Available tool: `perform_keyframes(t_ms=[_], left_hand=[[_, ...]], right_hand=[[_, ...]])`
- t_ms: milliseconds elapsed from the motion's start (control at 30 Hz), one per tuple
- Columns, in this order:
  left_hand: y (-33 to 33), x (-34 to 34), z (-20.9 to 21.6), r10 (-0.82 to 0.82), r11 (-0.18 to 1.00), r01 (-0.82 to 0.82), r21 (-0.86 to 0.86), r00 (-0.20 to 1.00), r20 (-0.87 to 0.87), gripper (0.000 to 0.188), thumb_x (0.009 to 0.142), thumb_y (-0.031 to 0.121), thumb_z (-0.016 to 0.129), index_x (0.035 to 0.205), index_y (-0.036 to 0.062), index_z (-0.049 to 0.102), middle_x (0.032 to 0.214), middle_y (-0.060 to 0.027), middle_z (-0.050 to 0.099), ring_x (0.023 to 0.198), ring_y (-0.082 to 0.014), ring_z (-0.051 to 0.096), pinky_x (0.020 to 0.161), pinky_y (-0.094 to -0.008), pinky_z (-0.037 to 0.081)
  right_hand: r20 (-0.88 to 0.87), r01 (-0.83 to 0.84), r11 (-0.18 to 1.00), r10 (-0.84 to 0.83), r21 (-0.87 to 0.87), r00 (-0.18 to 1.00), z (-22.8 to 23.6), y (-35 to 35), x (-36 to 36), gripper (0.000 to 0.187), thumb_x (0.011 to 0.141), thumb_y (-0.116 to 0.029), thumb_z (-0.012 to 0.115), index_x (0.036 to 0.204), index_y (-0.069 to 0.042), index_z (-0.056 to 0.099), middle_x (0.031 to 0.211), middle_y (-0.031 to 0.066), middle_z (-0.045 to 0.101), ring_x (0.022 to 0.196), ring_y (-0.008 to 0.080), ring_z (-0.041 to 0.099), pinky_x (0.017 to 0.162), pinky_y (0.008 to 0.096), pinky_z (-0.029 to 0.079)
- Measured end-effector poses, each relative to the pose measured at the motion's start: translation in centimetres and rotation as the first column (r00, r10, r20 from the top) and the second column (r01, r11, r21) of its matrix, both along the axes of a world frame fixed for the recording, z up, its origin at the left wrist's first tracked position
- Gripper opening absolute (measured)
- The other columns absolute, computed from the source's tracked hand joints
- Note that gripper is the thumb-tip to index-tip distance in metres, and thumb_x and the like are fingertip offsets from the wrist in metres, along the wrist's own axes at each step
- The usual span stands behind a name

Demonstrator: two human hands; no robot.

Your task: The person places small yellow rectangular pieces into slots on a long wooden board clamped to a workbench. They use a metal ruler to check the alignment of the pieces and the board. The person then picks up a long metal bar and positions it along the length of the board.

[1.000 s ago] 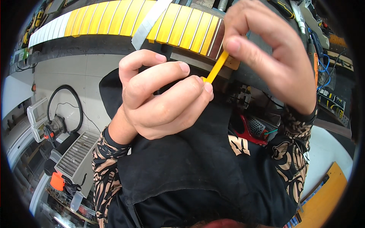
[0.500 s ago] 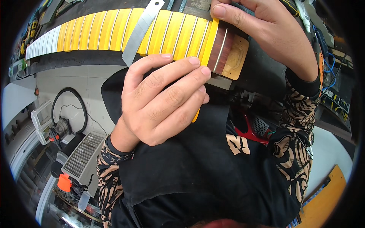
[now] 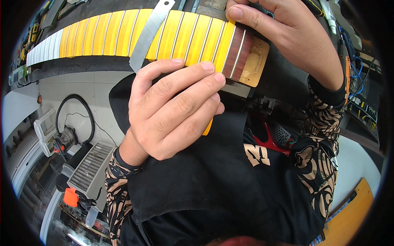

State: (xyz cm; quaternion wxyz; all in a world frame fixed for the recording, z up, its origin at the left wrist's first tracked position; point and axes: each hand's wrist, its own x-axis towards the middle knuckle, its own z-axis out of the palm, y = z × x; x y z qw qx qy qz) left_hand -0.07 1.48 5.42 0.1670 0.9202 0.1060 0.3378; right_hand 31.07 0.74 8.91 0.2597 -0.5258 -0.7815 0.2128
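A guitar neck's fretboard (image 3: 236,53) lies across the bench, most of it covered with yellow masking tape (image 3: 170,35) between metal frets. Dark reddish wood shows bare at its right end. Over the near edge, my left hand (image 3: 174,106) has its fingers together on the last yellow tape strip (image 3: 225,43); a loose yellow end sticks out below the palm. My right hand (image 3: 273,22) presses its thumb on the strip's far end, other fingers partly hidden behind the neck. A bare snap-off knife blade (image 3: 150,35) lies slantwise across the taped frets, beside my left fingertips.
Silvery-white tape (image 3: 43,49) covers the neck's narrow left end. A tan wooden block (image 3: 255,61) sits at the right end. Tools and blue cable (image 3: 357,71) crowd the right side. A vacuum with black hose (image 3: 92,119) stands on the floor at left.
The last tape strip has shifted slightly left, so the fret along its right edge now shows. My left hand has moved a little left and down; my right thumb has moved slightly.
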Motion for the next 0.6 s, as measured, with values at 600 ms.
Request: perform_keyframes(t_ms=[600], left_hand=[[0.08, 0.23, -0.02, -0.008, 1.0, 0.007, 0.009, 1.0, 0.023, 0.03, 0.099, 0.023, 0.096, 0.12, 0.0092, 0.079, 0.128, -0.0096, 0.09, 0.13, -0.0315, 0.084, 0.113, -0.052, 0.063]], right_hand=[[0.047, -0.015, 1.0, 0.014, 0.02, 0.999, -0.13, 0.0, 0.2, 0.018, 0.115, -0.02, 0.077, 0.108, -0.002, 0.076, 0.103, 0.0108, 0.071, 0.109, 0.0305, 0.064, 0.099, 0.0426, 0.054]])
